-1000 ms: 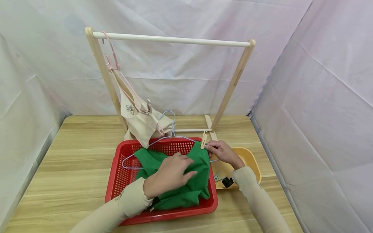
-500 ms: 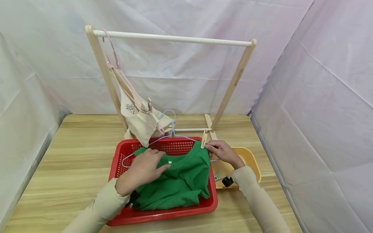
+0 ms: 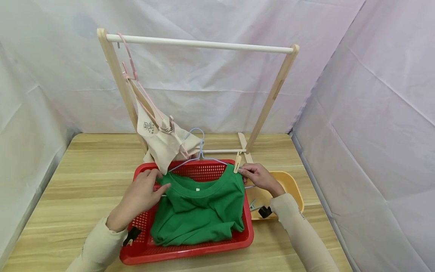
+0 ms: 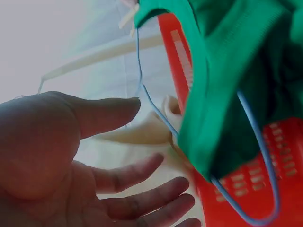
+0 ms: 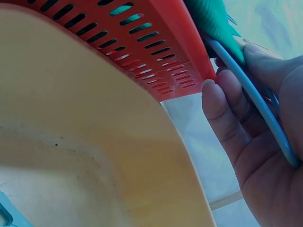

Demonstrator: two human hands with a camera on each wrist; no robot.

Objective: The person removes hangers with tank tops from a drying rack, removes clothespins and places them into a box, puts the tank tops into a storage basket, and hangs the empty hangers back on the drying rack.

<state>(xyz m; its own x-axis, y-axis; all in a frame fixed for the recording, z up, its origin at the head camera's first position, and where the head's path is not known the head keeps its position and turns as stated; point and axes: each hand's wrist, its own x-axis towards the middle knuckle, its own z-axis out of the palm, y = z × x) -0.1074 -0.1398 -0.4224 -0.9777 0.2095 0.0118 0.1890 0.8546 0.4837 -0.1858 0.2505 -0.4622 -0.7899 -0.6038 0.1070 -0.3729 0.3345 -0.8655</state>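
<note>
A green T-shirt (image 3: 200, 211) lies in a red basket (image 3: 187, 252), its neckline spread over a blue hanger (image 3: 201, 146). My right hand (image 3: 259, 178) pinches the shirt's right shoulder together with the hanger, just under a cream clothespin (image 3: 237, 164) clipped there. In the right wrist view, the hanger's blue end (image 5: 265, 109) lies across that hand's palm. My left hand (image 3: 139, 192) is by the shirt's left shoulder; in the left wrist view its fingers (image 4: 151, 203) and thumb stand apart, holding nothing, beside the hanger's wire.
Behind the basket stands a wooden rack (image 3: 200, 43) with a white rail. A beige garment (image 3: 156, 143) hangs from its left side on a pink hanger (image 3: 129, 56). A yellow tray (image 3: 295, 189) at the right holds a pale green clip (image 3: 253, 206) and a black object (image 3: 265, 211).
My left hand has moved left across the shirt, from its middle to its left shoulder, uncovering the neckline and label. The right hand keeps its grip in place.
</note>
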